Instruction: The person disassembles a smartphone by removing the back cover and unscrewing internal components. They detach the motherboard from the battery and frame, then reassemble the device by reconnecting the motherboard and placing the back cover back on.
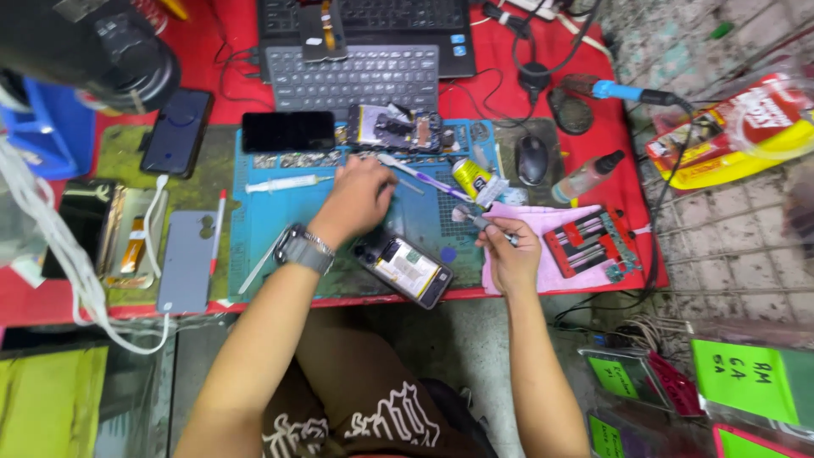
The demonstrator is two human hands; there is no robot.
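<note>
I see my left hand (360, 197) at the centre of the frame, resting on the blue mat (254, 229), fingers curled together near a purple-handled tool (424, 176); I cannot tell whether they actually pinch anything. A watch (303, 249) sits on that wrist. My right hand (509, 254) is just right of centre, closed on a small brush (471, 219) whose bristles point up-left, over a pink cloth (560, 222). An opened phone (404, 269) lies between the two hands at the mat's lower edge, its insides showing. Just above the right hand a yellow tube (471, 178) lies tilted. A syringe (284, 182) lies left of the left hand. A second opened phone (394, 129) lies at the mat's top edge, beside a dark phone (288, 131). A mouse (532, 159) sits upper right of centre, a red clamp (593, 240) on the cloth's right side. A keyboard (352, 76) fills the upper middle.
</note>
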